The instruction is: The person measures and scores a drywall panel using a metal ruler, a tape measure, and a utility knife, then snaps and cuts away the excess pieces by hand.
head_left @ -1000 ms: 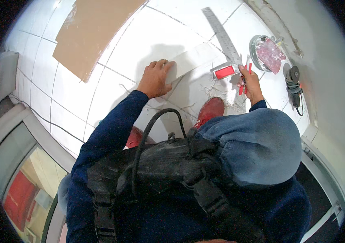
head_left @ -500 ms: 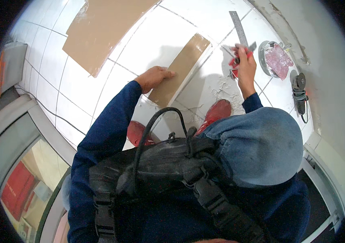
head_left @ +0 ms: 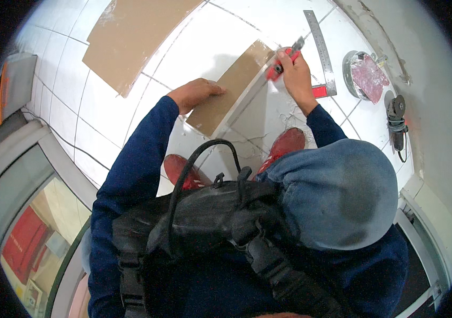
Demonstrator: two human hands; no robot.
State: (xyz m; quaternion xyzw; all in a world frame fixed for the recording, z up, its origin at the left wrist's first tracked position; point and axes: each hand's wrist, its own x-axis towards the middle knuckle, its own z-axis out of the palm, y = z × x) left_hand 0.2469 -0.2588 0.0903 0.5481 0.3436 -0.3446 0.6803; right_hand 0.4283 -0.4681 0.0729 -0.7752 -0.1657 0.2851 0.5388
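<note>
A narrow strip of brown-faced drywall (head_left: 231, 87) with a white cut edge stands tilted over the floor in front of me. My left hand (head_left: 197, 94) grips its left edge, the thumb lying on the brown face. At the strip's far right end, my right hand (head_left: 296, 74) is closed round a red tool (head_left: 284, 62) with a grey tip, apparently a utility knife; motion blurs part of it. Just right of that hand lies a metal square (head_left: 320, 50) with a red stock, touched by neither hand.
A larger brown drywall sheet (head_left: 130, 40) lies at the far left. Along the right wall are a round tub (head_left: 350, 77) topped by a pinkish packet (head_left: 368, 80), and an angle grinder (head_left: 397, 119). White scraps lie near my red shoes (head_left: 288, 143). A dark cable (head_left: 67, 140) runs at left.
My right hand has moved left with the red tool, from beside the metal square to the strip's edge. The left hand and strip have shifted slightly left.
</note>
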